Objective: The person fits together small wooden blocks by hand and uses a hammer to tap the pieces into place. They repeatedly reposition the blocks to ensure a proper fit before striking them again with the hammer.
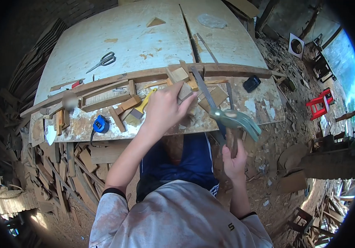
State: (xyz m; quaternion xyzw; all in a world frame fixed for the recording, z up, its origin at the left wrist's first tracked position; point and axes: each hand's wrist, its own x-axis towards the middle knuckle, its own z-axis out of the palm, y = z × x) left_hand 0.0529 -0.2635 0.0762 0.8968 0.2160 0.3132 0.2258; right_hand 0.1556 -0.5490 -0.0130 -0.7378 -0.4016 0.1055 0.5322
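My right hand (234, 160) is wrapped round the wooden handle of a claw hammer (234, 121), held up in front of the bench's near edge. Its metal head has the curved claw pointing right. My left hand (165, 109) rests over the bench edge, thumb and index finger closed on a small wooden block (184, 93); the other fingers are hidden. Just beyond sits another pale wood block (179, 75) among short offcuts. Left of that hand lies a yellow-handled tool (145, 101), its flat end partly over wood scraps. A long flat metal strip (203, 87) slants behind the hammer head.
A long wooden bar (111, 79) crosses the bench (115, 45). Scissors (103, 61), a blue tape measure (100, 124), a small wooden frame (106, 97) and a black object (251, 84) lie on it. Wood scraps cover the floor; a red stool (320, 104) stands right.
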